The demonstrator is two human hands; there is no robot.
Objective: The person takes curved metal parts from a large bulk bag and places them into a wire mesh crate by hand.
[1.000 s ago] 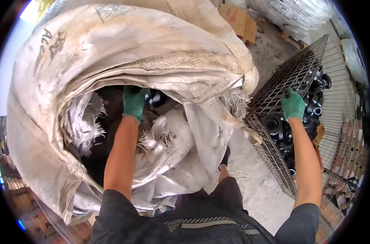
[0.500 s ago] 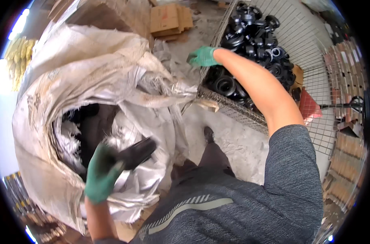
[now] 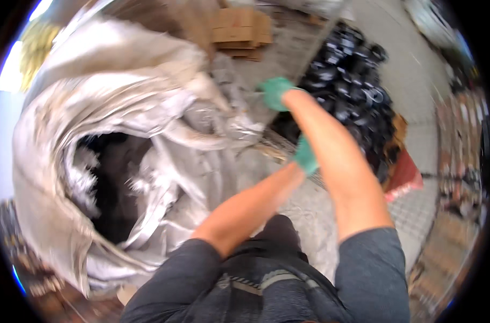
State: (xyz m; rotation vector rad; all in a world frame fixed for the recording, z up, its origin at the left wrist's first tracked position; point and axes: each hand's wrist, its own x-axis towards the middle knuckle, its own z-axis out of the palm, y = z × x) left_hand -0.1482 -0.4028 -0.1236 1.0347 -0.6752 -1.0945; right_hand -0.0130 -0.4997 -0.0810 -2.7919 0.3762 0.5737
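My right hand (image 3: 277, 93), in a green glove, is over the left rim of a wire mesh basket (image 3: 280, 141); blur hides its finger posture. Crossing to the right, my left hand (image 3: 306, 156) is at the basket's near side, also gloved in green. My right forearm covers its fingers, so anything it holds is hidden. A heap of shiny black plastic-looking parts (image 3: 348, 81), some ring-shaped, fills part of the basket. To the left stands a large whitish woven bulk sack (image 3: 40, 156), its frayed mouth open around a dark interior.
Flattened cardboard (image 3: 234, 27) lies beyond the sack. A red piece (image 3: 403, 172) sits by the basket's right part, beside brown cardboard (image 3: 400, 129). Stacked brown material (image 3: 444, 245) lines the right side. Grey concrete floor (image 3: 309, 207) shows between sack and basket.
My left hand has swung from the sack's mouth across to the basket; the dark part it held is no longer visible. My right hand stays near the basket rim. The view has shifted slightly.
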